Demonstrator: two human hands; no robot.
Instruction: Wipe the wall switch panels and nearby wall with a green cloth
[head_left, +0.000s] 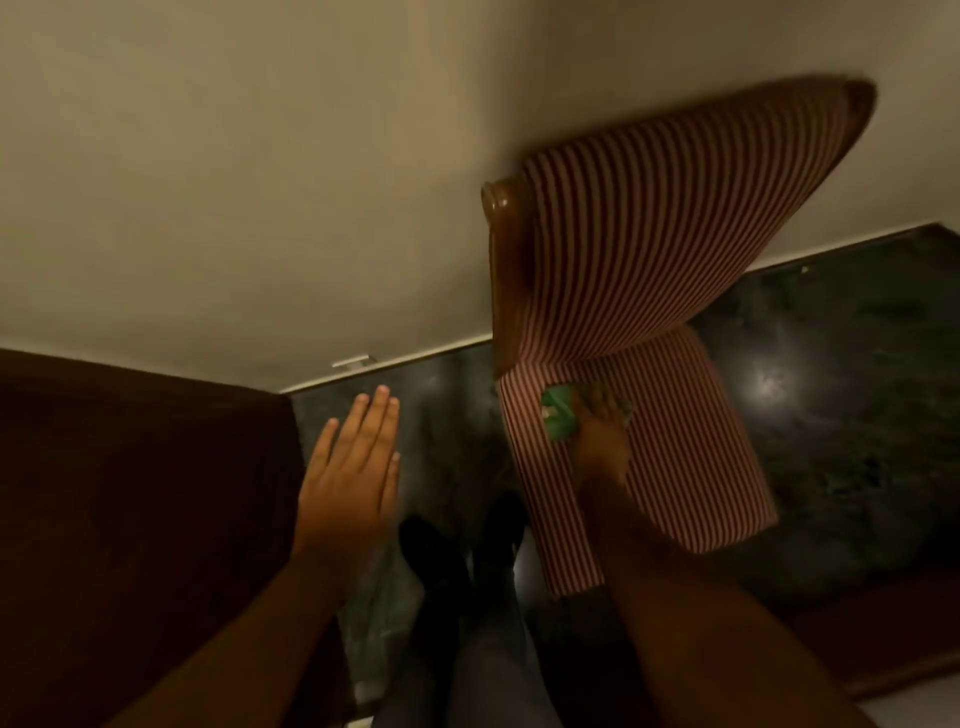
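Observation:
My right hand (602, 436) is closed over a crumpled green cloth (557, 418) that rests on the seat of a red-and-white striped chair (675, 457). My left hand (353, 462) hovers flat with fingers straight and together, holding nothing, above the dark floor left of the chair. The cream wall (260, 182) fills the upper half of the view. A small white fitting (353, 361) sits at the wall's base; no switch panel is visible.
A dark wooden cabinet (135, 509) stands at the left, close to my left arm. The chair's wooden frame (501, 270) and striped backrest (665, 218) lean against the wall. My dark shoes (462, 545) stand on the glossy dark marble floor (841, 415).

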